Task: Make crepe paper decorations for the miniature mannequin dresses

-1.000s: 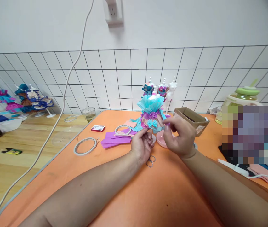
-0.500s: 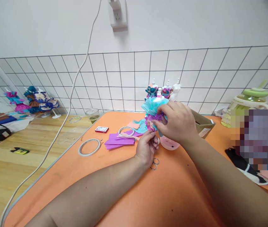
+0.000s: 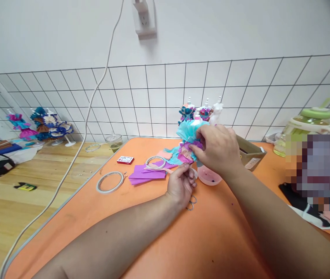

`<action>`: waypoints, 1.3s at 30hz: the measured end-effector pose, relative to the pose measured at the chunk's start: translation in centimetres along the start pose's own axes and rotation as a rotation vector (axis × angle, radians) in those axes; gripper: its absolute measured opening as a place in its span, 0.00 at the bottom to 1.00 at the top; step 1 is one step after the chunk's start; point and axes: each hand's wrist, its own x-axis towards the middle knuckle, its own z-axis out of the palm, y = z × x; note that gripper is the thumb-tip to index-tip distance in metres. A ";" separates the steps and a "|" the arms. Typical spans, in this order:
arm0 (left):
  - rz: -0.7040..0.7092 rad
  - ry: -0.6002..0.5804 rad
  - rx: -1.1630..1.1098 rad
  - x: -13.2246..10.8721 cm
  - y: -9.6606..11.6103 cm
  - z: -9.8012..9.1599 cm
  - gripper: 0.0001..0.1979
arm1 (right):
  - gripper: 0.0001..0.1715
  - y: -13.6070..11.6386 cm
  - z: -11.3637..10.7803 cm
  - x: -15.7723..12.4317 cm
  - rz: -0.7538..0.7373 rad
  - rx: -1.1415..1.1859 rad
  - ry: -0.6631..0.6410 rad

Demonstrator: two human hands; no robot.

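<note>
A small white mannequin wears a crepe-paper dress (image 3: 188, 131), turquoise at the top with a purple and pink ruffle below. My left hand (image 3: 181, 185) is closed under the dress, thumb and forefinger pinched at the ruffle's lower edge and the other fingers curled. From the right, my right hand (image 3: 219, 149) closes thumb and fingers on the side of the purple ruffle, hiding part of it. Beneath my left hand show the scissors' handles (image 3: 192, 202). Purple paper (image 3: 145, 175) and a roll of tape (image 3: 156, 162) lie left of the dress.
A pink bowl (image 3: 209, 176) with small beads stands by my right wrist, a cardboard box (image 3: 250, 152) behind it. Another tape roll (image 3: 110, 182) and a small red-and-white box (image 3: 125, 159) lie left. More mannequins (image 3: 216, 110) stand behind; a white cable (image 3: 86, 120) hangs at left.
My right thumb and fingers have shifted slightly on the purple ruffle, and the dress has turned or tilted a little. My left hand stays below it, nearly unmoved.
</note>
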 end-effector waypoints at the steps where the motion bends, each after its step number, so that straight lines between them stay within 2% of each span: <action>1: -0.015 -0.002 -0.010 0.0 0.1 0.1 0.10 | 0.12 0.1 0.0 0.0 -0.004 -0.005 0.003; 4: -0.067 -0.013 -0.036 -0.2 0.3 0.2 0.08 | 0.13 0.2 -0.1 0.0 -0.018 -0.026 0.001; 8: -0.102 -0.003 -0.019 -0.3 0.2 0.0 0.15 | 0.14 0.3 -0.1 0.0 -0.028 -0.045 -0.006; 12: 0.006 0.029 0.201 -0.1 -0.2 -0.3 0.15 | 0.14 0.1 -0.1 0.0 -0.027 -0.043 -0.014; 14: 0.105 0.056 0.428 0.1 -0.4 -0.6 0.12 | 0.14 0.1 -0.2 0.0 -0.029 -0.040 -0.022; 16: 0.144 0.046 0.662 0.3 -0.4 -0.8 0.09 | 0.15 0.1 -0.3 0.0 -0.031 -0.030 -0.035; 18: 0.173 -0.041 0.991 0.3 -0.5 -1.1 0.09 | 0.16 0.1 -0.4 0.0 -0.024 -0.016 -0.044; 21: 0.331 -0.199 1.622 0.0 -0.6 -1.4 0.10 | 0.17 0.0 -0.5 -0.1 -0.019 -0.003 -0.041; 23: 0.424 -0.235 1.943 -0.5 -0.8 -1.4 0.12 | 0.17 0.0 -0.6 -0.2 -0.021 0.002 -0.028; 26: 0.442 -0.196 2.135 -1.0 -1.0 -1.2 0.17 | 0.16 -0.1 -1.2 -0.3 -0.021 0.035 0.019; 31: 0.375 -0.161 2.288 -1.2 -0.8 -0.8 0.20 | 0.11 0.0 -3.0 -1.0 0.005 0.169 0.160; 34: 0.342 -0.193 2.295 -1.2 -0.6 -0.8 0.22 | 0.08 -0.6 -4.6 -2.5 -0.030 0.267 0.081; 39: 0.277 -0.241 2.284 -0.8 -0.4 -1.1 0.24 | 0.06 -2.7 -6.5 -8.2 -0.146 0.338 -0.280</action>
